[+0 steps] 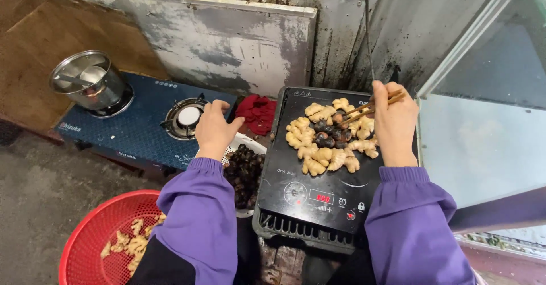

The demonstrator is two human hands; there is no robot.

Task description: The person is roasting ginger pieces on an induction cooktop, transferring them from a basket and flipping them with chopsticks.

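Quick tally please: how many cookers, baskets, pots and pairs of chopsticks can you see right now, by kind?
Cookers: 2, the black induction cooker and the blue gas stove
Baskets: 2, the red basket and the white basket
Pots: 1, the steel pot
Pairs of chopsticks: 1, the chopsticks in the right hand
Total: 6

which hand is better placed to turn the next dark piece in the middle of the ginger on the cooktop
Probably the right hand: it holds the chopsticks, tips over the dark pieces ringed by ginger. The left hand is off to the side, holding nothing.
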